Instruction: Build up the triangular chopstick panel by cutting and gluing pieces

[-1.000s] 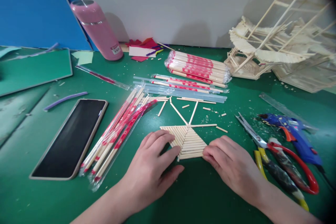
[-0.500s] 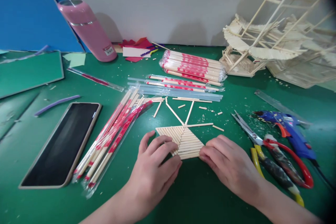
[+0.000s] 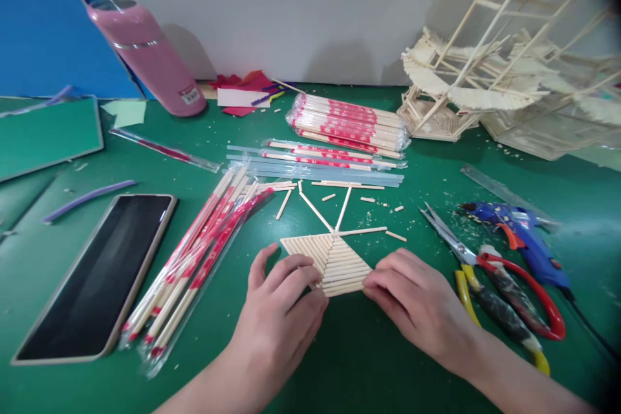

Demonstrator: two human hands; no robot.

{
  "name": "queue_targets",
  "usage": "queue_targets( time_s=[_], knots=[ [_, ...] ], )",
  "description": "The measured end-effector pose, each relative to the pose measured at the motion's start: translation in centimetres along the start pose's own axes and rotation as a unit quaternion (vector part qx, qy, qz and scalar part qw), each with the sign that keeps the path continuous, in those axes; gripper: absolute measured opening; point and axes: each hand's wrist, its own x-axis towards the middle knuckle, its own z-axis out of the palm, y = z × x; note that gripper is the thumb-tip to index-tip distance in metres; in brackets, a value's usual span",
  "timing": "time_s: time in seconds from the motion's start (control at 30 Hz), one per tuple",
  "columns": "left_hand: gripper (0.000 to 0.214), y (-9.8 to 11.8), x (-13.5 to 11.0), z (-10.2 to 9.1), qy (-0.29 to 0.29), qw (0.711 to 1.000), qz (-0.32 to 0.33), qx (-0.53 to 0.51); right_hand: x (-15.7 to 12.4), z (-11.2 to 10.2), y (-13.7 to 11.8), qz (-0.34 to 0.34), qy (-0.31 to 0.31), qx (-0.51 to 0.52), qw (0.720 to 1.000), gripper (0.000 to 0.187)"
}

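Observation:
A flat fan-shaped panel of glued wooden sticks [image 3: 334,260] lies on the green mat [image 3: 369,343], with thin spokes running up from its centre. My left hand [image 3: 280,310] rests at its left lower edge, fingers bent and spread, tips touching the sticks. At the panel's right corner, my right hand [image 3: 417,301] has its fingers curled and pressed against the edge. Neither hand lifts the panel.
Wrapped chopstick bundles [image 3: 198,252] [image 3: 349,123] lie left and behind. A phone [image 3: 97,272] sits at left, a pink bottle [image 3: 145,58] at the back. Scissors [image 3: 490,272], pliers [image 3: 499,317] and a blue glue gun [image 3: 519,239] lie right. A large stick model [image 3: 504,71] stands back right.
My left hand has slid down and back a little, uncovering more of the panel's left side. The view has drifted to the right, so everything sits further left.

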Motion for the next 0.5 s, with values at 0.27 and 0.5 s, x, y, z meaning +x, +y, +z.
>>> queue_targets(
  time_s=[0.27,0.5],
  knots=[
    [0.016,0.0,0.1,0.0,0.003,1.000,-0.008,0.001,-1.3,-0.7,0.5,0.105,0.012,0.079,0.991,0.011],
    [0.014,0.0,0.1,0.2,0.012,1.000,-0.011,-0.001,-1.6,-0.9,0.6,0.125,-0.008,0.052,0.991,0.008]
  ],
)
